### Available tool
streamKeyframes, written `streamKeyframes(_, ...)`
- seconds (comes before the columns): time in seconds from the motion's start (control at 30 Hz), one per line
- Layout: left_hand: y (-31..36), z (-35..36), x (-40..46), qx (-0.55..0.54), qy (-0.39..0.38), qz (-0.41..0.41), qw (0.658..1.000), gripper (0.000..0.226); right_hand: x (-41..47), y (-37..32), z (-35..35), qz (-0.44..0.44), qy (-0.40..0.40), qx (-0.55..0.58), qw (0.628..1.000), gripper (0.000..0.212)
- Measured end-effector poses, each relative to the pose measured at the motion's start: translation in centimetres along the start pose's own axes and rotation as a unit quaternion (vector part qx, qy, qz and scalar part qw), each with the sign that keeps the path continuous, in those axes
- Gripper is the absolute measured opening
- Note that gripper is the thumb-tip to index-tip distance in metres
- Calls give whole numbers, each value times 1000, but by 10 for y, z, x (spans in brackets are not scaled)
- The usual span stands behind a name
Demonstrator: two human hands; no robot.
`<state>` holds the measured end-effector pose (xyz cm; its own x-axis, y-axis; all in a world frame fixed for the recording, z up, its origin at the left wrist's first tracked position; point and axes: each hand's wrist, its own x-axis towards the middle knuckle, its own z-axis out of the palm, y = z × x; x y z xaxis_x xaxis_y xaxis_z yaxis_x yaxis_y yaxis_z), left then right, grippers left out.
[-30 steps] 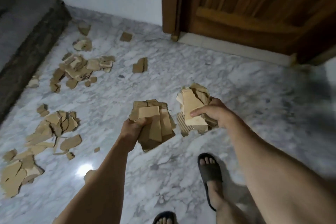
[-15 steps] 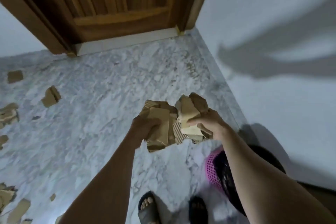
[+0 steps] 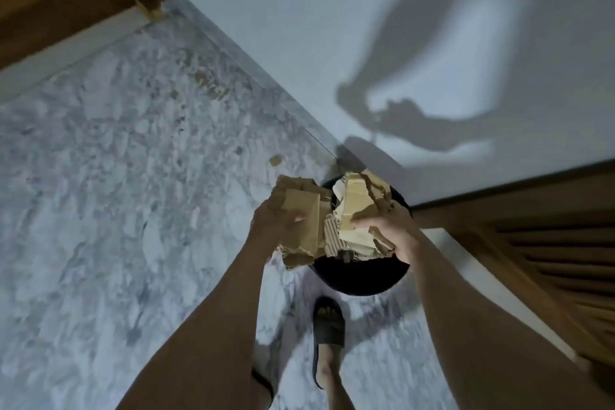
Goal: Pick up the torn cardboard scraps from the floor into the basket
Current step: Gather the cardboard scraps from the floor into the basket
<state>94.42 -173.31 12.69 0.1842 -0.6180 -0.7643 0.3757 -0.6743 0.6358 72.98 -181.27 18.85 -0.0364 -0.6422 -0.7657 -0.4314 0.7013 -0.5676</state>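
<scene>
No text, label, brand, number or sign can be read on anything here.

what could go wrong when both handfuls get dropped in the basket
1. The left hand holds its scraps over the basket rim, partly above bare floor; pieces released there may miss.
2. Both bundles are loose, uneven stacks; the right hand has a jumbled wad that could shed bits.
3. A foot is close to the basket and could nudge it.

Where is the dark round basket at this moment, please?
In the head view, the dark round basket stands on the marble floor right of centre, beside the white wall, below the torn cardboard scraps in both hands, ahead of the sandalled foot.
</scene>
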Motion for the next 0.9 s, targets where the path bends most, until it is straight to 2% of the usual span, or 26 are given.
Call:
streamKeyframes(0.07, -10, 33, 7, 34, 14, 4, 999, 83, 6, 17, -28, -13, 14, 18, 1000, 35)
streamKeyframes(0.1, -16, 48, 12, 40, 19, 6, 999, 88, 10, 24, -40, -21, 22, 29, 999, 29)
streamKeyframes(0.17, -24, 77, 18, 62, 26, 9, 998, 80, 24, 41, -60, -36, 29, 46, 998, 22)
streamKeyframes(0.23, -35, 101, 25, 102, 25, 3, 994, 62, 40, 59, -72, -30, 11, 26, 999, 22)
streamKeyframes(0.33, -56, 124, 34, 144, -2, -35, 989, 60, 57, 82, -80, 21, -62, -30, 997, 74)
streamKeyframes(0.43, -71, 133, 28, 157, -3, -58, 986, 64, 61, 94, -86, 39, -56, -44, 997, 92)
streamKeyframes(0.5, -75, 132, 23, 175, 16, -67, 982, 62, 64, 97, -91, 43, -36, -32, 998, 87)
streamKeyframes(0.67, -66, 117, 15, 192, 42, -63, 978, 61, 63, 86, -92, 32, -14, -90, 995, 71)
streamKeyframes(0.8, -52, 95, 5, 171, 67, -52, 982, 61, 57, 62, -69, 7, -32, -145, 989, 42)
streamKeyframes(0.9, -44, 64, -5, 124, 98, -52, 986, 60, 47, 40, -30, -23, -68, -194, 978, 61)
